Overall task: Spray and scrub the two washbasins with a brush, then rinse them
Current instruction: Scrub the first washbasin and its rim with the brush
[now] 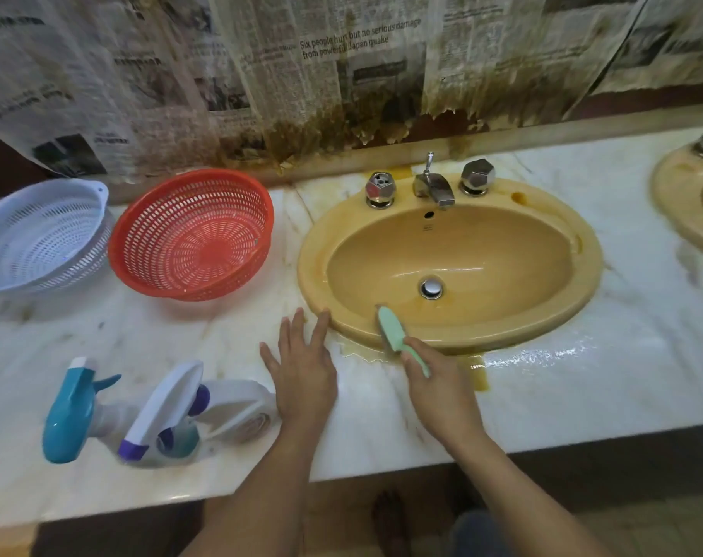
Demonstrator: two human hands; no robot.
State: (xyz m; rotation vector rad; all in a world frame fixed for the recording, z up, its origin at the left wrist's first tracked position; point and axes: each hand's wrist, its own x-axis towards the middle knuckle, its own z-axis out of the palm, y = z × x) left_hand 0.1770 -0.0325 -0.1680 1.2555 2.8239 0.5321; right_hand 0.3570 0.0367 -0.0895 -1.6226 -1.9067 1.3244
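Right hand is clenched around the handle of the green scrub brush. The brush head sits on the front rim of the yellow washbasin, bristles down. Left hand holds nothing and lies flat on the marble counter, fingers straight, tips just beside the basin rim. Second washbasin is cut off at the right edge. Teal spray bottle and white-purple spray bottle sit side by side front left. Red colander and white colander sit behind them.
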